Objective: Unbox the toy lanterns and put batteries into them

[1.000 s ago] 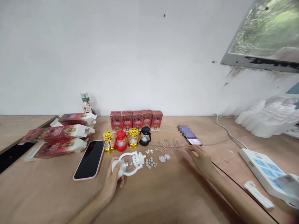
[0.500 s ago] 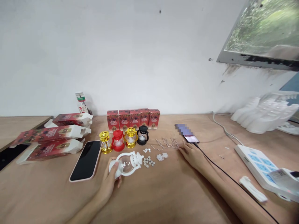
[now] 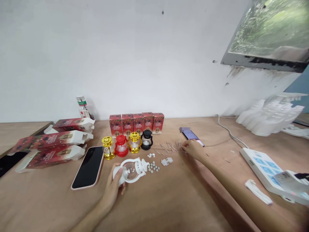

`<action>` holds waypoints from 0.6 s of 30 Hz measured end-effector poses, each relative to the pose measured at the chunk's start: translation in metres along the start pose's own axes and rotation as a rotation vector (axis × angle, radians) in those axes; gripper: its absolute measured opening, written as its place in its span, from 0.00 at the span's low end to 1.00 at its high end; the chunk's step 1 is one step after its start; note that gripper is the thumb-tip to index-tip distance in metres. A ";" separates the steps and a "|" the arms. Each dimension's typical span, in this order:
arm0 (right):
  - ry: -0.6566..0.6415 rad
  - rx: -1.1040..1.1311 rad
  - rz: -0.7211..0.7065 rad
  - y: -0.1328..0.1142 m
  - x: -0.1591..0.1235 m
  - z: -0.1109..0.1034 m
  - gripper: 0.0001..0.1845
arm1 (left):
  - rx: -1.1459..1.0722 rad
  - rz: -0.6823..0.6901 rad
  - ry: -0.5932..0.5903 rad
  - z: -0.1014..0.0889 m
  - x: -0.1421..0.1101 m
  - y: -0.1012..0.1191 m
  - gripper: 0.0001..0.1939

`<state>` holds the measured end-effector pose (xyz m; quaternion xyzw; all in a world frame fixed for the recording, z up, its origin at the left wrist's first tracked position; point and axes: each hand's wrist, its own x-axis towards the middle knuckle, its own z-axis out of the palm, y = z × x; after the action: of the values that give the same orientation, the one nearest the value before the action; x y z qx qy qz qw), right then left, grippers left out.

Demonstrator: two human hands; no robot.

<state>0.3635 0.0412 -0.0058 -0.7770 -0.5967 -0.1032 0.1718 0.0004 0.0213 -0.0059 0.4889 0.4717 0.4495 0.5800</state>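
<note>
My left hand [image 3: 115, 180] is wrapped round the base of a white mini lantern [image 3: 131, 170], which lies tilted on its side, its clear globe showing and its top pointing right. At the pile of thin bent metal wires [image 3: 172, 147], my right hand [image 3: 193, 149] has its fingers drawn together at the right end; whatever is between the fingertips is hidden. Beside the lantern's top lie several button cells [image 3: 153, 168], small white plastic bits [image 3: 151, 155] and clear-white plastic pieces [image 3: 166, 161]. Behind them stand a red lantern [image 3: 121, 146], a black lantern [image 3: 146, 140] and gold lanterns [image 3: 134, 142].
Small red boxes [image 3: 136, 125] line up by the wall. Opened red cartons [image 3: 55, 138] and a pink-edged phone [image 3: 88, 168] lie left. To the right are another phone [image 3: 190, 134], a power strip [image 3: 262, 170], white plastic parts [image 3: 267, 116] and a white strap [image 3: 258, 191].
My right hand has lifted and shifted slightly forward and left over the wires, its fingers now drawn together. The left hand keeps the lantern in the same place.
</note>
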 end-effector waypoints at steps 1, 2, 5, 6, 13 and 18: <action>-0.017 -0.011 0.009 -0.001 0.000 0.000 0.11 | 0.001 -0.001 0.000 0.000 0.000 0.000 0.27; -0.030 -0.021 0.018 -0.001 0.000 0.000 0.11 | 0.000 -0.003 0.001 0.000 0.000 0.001 0.27; -0.050 -0.043 0.035 -0.001 0.000 0.001 0.11 | -0.004 -0.018 0.002 0.001 -0.002 0.003 0.27; -0.052 -0.049 0.040 -0.002 0.001 0.002 0.11 | -0.004 -0.020 0.003 0.001 -0.002 0.004 0.27; 0.010 -0.058 0.056 0.000 0.005 0.004 0.11 | 0.000 -0.009 -0.028 0.000 -0.001 0.002 0.27; 0.084 -0.019 -0.017 0.006 -0.003 0.003 0.12 | -0.005 -0.010 -0.032 -0.001 0.000 0.002 0.29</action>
<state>0.3687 0.0381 -0.0101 -0.7684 -0.5947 -0.1429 0.1886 -0.0009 0.0214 -0.0037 0.4922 0.4639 0.4398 0.5909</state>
